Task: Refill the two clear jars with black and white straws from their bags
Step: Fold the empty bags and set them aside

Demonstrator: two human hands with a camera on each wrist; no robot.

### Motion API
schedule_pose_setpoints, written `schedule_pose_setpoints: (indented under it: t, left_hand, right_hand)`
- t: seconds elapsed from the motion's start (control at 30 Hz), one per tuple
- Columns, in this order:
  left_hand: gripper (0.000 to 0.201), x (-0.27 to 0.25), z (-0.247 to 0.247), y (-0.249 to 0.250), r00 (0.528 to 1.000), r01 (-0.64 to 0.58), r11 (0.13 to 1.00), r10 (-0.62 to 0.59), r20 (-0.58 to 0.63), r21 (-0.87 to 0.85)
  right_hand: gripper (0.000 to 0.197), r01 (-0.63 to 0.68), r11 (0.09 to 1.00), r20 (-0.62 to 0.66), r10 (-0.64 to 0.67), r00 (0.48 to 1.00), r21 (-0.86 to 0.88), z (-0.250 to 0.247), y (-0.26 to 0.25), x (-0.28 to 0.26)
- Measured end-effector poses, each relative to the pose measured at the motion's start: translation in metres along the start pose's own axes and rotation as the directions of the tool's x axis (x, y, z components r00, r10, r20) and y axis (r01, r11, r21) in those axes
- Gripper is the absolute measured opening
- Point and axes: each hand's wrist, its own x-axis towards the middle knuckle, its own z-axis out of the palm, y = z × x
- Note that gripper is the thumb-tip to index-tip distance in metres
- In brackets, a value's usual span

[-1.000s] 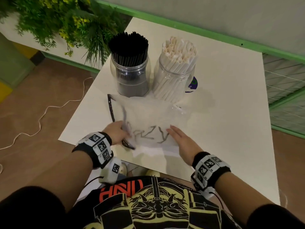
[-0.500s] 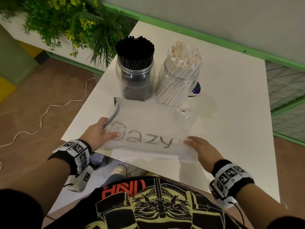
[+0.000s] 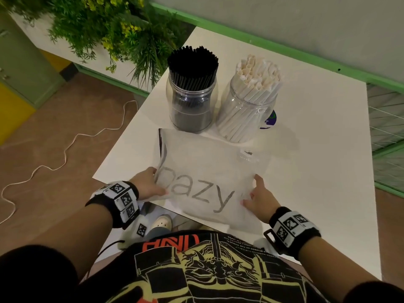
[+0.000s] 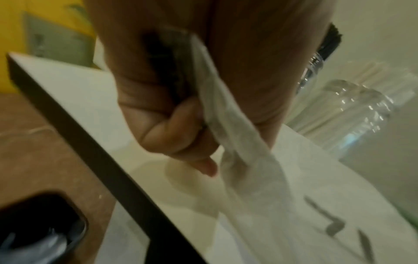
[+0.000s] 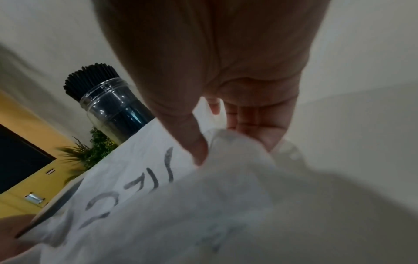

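Note:
Two clear jars stand at the back of the white table (image 3: 317,149): the left jar (image 3: 192,106) is packed with black straws (image 3: 192,62), the right jar (image 3: 247,112) with white straws (image 3: 260,73). In front of them lies a flat, frosted white bag (image 3: 207,171) printed "Dazy", its near end hanging over the table's front edge. My left hand (image 3: 150,184) pinches the bag's left edge (image 4: 226,116) between thumb and curled fingers. My right hand (image 3: 260,197) holds the bag's right edge (image 5: 237,151), thumb on top and fingers beneath.
A green leafy plant (image 3: 105,25) hangs at the back left beside the table. A white cable (image 3: 65,149) trails over the brown floor on the left. A green-framed wire rack (image 3: 387,127) stands to the right. A purple sticker (image 3: 271,119) lies behind the white-straw jar.
The bag was crumpled under both hands a second ago; it now lies spread flat. Both hands have moved apart to its left and right edges and taken hold there.

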Motion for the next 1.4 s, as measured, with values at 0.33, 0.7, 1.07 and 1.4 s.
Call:
schedule_pose_setpoints:
  t: [0.33, 0.7, 1.07, 1.4]
  left_hand:
    - [0.038, 0.010, -0.014, -0.030, 0.936, -0.108, 0.870, -0.074, -0.344, -0.481]
    - [0.096, -0.004, 0.019, 0.022, 0.869, -0.447, 0.768, 0.495, 0.017, 0.458]
    - [0.082, -0.001, -0.016, -0.043, 0.909, -0.389, 0.733, 0.405, 0.102, 0.558]
    - [0.013, -0.005, -0.031, -0.007, 0.887, -0.311, 0.911, 0.176, -0.426, -0.272]
  right_hand:
    - [0.067, 0.082, 0.996, -0.367, -0.090, 0.926, -0.038, -0.018, 0.016, 0.010]
    - [0.106, 0.352, 0.659, 0.139, -0.354, 0.925, -0.665, 0.011, -0.036, 0.012]
    - [0.041, 0.367, 0.842, 0.150, -0.335, 0.930, -0.396, -0.016, 0.004, 0.032]
    - [0.041, -0.110, 0.860, 0.031, 0.109, 0.994, 0.498, -0.052, -0.003, 0.029]
